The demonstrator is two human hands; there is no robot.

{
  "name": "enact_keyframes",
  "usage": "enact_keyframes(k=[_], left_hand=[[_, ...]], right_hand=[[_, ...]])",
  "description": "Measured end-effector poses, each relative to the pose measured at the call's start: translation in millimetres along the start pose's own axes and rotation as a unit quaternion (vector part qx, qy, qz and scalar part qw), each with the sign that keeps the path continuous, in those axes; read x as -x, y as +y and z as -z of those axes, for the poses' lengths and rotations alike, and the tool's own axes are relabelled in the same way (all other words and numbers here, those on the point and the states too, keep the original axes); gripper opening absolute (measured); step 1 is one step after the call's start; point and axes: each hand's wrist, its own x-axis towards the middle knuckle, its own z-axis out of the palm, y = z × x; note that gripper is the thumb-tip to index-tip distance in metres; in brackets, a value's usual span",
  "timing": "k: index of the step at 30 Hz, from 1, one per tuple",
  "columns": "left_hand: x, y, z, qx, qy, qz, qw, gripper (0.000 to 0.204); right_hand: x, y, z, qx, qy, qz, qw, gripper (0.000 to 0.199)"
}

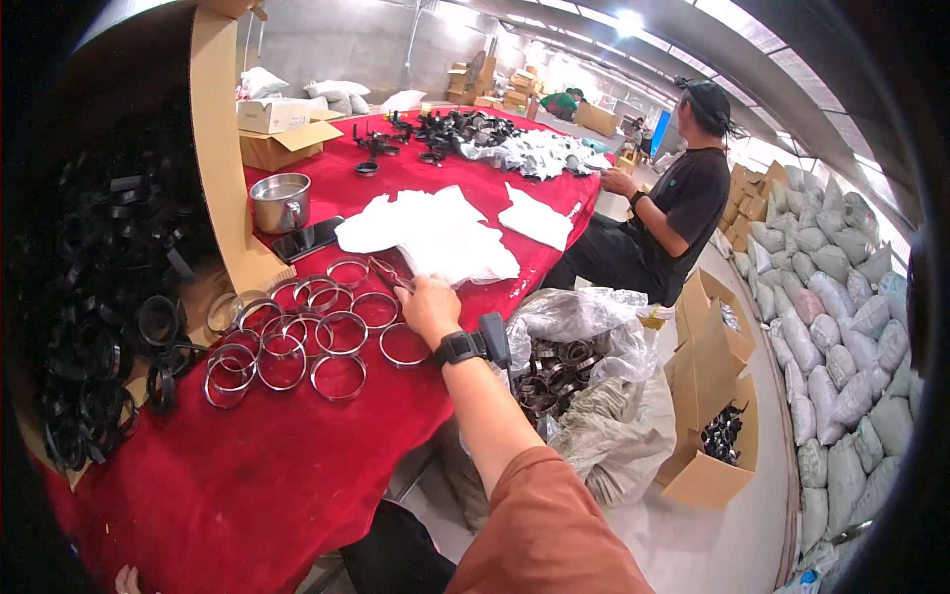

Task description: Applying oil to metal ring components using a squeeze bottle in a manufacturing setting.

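My right hand (430, 309), with a black watch on its wrist, reaches over the red-covered table. Its fingers are curled closed beside a slim dark metal tool (388, 273), perhaps pliers; the grip itself is partly hidden. Several shiny metal ring clamps (338, 378) lie loosely spread to the left of this hand, some overlapping. A white plastic bag (435, 233) lies crumpled just beyond it. At the lower left edge, only the fingertips of my left hand (127, 580) show, stretched out at the cloth's edge and holding nothing visible.
A cardboard box (213, 148) of black clamps stands at left, near a metal mug (280, 202) and phone (309, 239). An open sack (618, 426) of clamps and cartons (703, 396) stand at right. A person (683, 198) sits beyond; filled sacks (841, 337) line the right side.
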Motion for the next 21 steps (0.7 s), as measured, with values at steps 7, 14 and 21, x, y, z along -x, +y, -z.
enact_keyframes(k=[7, 14, 21], left_hand=[[-1.1, 3.2, 1.5, 0.013, -0.003, 0.005, 1.0, 0.04], [-0.4, 4.3, 3.2, 0.01, -0.001, 0.003, 1.0, 0.039], [1.4, 0.1, 2.5, 0.015, -0.007, 0.01, 1.0, 0.039]], right_hand=[[-5.1, 15.8, -12.7, -0.023, 0.061, 0.011, 0.998, 0.035], [-2.5, 16.9, -11.0, -0.024, 0.072, 0.019, 0.997, 0.037], [7.9, 4.3, 1.2, 0.001, 0.014, -0.008, 1.0, 0.041]])
